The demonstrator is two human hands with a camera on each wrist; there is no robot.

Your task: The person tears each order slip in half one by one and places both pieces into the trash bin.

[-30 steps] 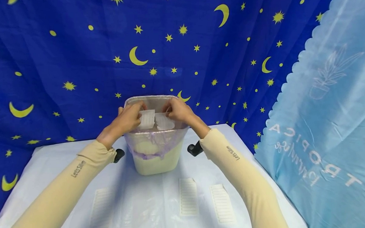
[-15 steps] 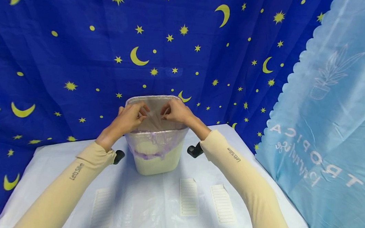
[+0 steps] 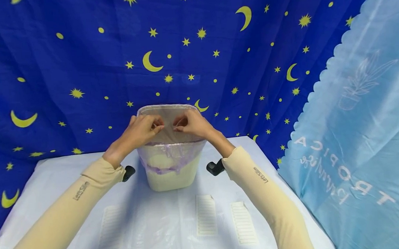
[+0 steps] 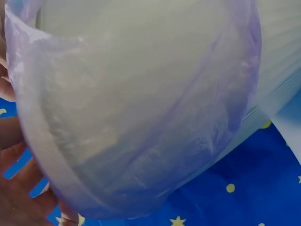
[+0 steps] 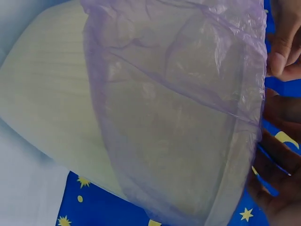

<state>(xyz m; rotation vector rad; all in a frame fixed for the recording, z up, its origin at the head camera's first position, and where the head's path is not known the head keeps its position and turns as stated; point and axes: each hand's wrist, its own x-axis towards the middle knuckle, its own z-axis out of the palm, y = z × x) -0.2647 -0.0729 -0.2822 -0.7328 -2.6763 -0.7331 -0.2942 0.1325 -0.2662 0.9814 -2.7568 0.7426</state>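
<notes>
A cream waste bin (image 3: pixel 171 180) stands upright near the back of the white-covered table, lined with a thin purple bag (image 3: pixel 169 156) folded down over its rim. My left hand (image 3: pixel 139 130) is over the left side of the bin's mouth, fingers loosely bent and nothing visible in them. Opposite it, my right hand (image 3: pixel 194 123) hovers over the right side with thumb and fingertips close together, also bare. The left wrist view shows spread fingers (image 4: pixel 28 181) beside the bagged rim. In the right wrist view, fingers (image 5: pixel 277 150) appear just past the bag's edge. The bin's bottom is hidden.
Two lined paper strips (image 3: pixel 205 214) (image 3: pixel 243 223) lie in front of the bin to the right, and another lined strip (image 3: pixel 110 229) lies at left in shadow. A blue star-and-moon curtain (image 3: pixel 91 70) hangs behind; a light-blue cloth (image 3: pixel 352 131) hangs at right.
Two white paper pieces held between my hands a second ago were let go over the bin and are out of sight. Both hands have stayed above the mouth, fingertips moving slightly inward.
</notes>
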